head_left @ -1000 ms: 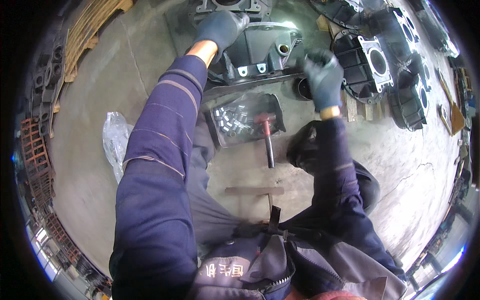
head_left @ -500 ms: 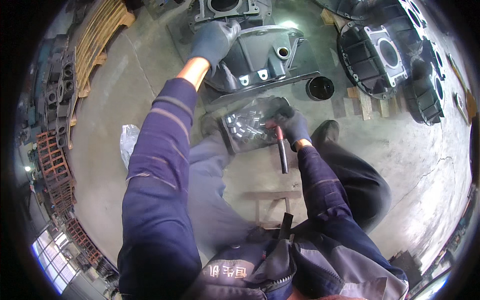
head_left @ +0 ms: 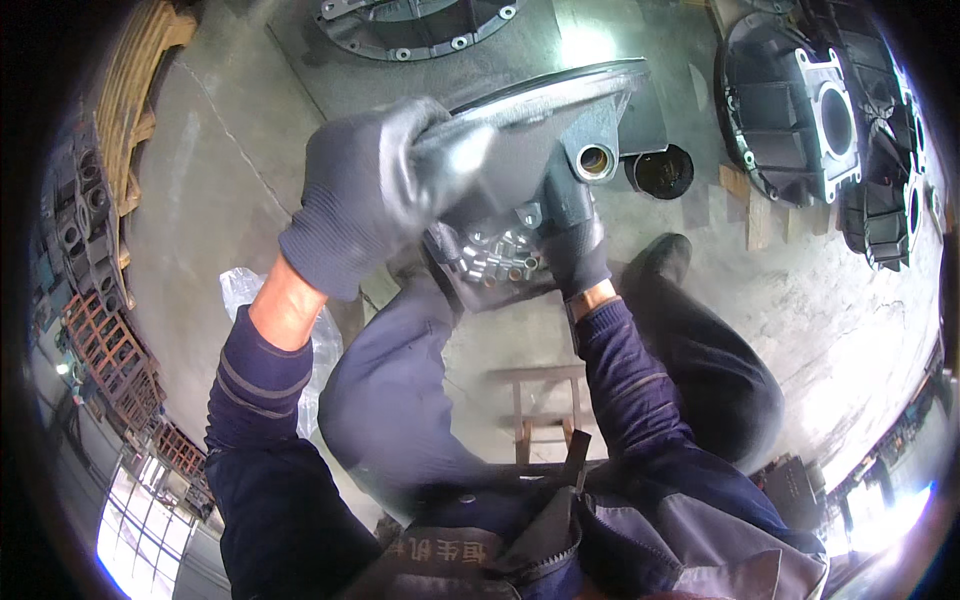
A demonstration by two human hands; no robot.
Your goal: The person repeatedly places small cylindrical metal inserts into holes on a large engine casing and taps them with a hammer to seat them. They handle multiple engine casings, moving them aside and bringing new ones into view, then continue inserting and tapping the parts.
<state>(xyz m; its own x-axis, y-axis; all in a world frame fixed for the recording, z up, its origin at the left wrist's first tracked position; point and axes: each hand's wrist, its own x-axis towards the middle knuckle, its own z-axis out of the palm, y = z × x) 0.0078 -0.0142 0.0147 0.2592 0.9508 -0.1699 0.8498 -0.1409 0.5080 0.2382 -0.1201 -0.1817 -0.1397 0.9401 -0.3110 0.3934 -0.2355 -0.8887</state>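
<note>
A large grey metal housing casting (head_left: 510,165) with a bolt-holed lug and a round bored boss is raised and tilted in front of me. My left hand (head_left: 365,185), in a dark knit glove, is closed round its left rim. My gloved right hand (head_left: 577,257) is up against the housing's lower right side, below the boss; its fingers are mostly hidden behind the casting. Under the housing lies a dark tray (head_left: 515,294) of small silvery cylindrical sleeves (head_left: 500,257), partly covered by it.
A second round casting (head_left: 420,35) lies beyond on a flat plate. To the right stand a dark open can (head_left: 663,172) and several housings (head_left: 795,120) on wooden blocks. A clear plastic bag (head_left: 325,350) and a wooden pallet (head_left: 140,100) are at left. A small stool frame (head_left: 545,375) is between my legs.
The housing has come up off the plate and toward me, tilting with my left hand on its rim. My right hand has left the red-headed hammer, which is no longer clearly visible.
</note>
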